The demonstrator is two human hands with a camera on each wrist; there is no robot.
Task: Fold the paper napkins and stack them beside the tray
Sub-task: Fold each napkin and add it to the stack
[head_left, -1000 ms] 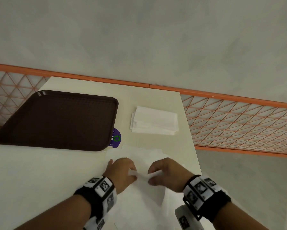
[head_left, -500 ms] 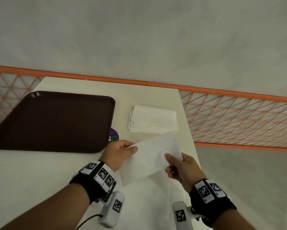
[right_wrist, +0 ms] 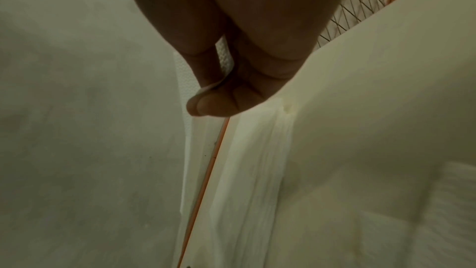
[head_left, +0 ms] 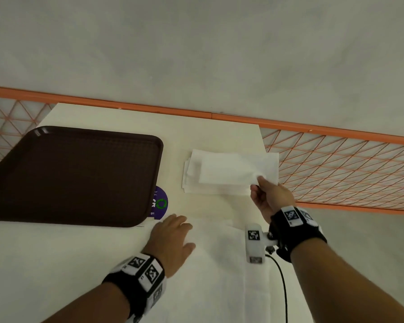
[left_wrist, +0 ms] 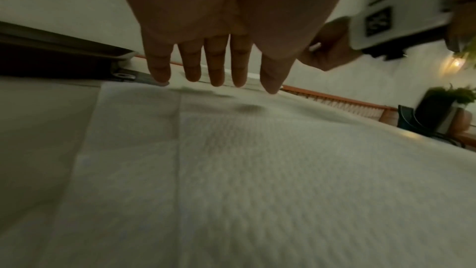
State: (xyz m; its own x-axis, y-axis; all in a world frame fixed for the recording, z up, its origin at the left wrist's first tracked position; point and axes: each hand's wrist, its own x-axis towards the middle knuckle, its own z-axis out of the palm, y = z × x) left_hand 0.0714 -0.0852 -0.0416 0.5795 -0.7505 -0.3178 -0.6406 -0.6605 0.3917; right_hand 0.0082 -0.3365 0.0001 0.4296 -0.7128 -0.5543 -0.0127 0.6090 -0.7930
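Pinching folded napkin (head_left: 229,170) in my right grip (head_left: 265,197) over stack (head_left: 191,185) at 1 o'clock | left grip (head_left: 170,238) spread flat on unfolded napkins (head_left: 219,264) | risk: one-corner hold lets it unfold, land askew.

brown tray (head_left: 75,176), white napkins (head_left: 219,183), orange lattice railing (head_left: 336,169), purple sticker (head_left: 160,203).

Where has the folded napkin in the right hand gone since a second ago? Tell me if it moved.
Yes. The folded napkin, pinched by the right hand, has moved away from the person, from the near table edge to over the stack beside the tray.
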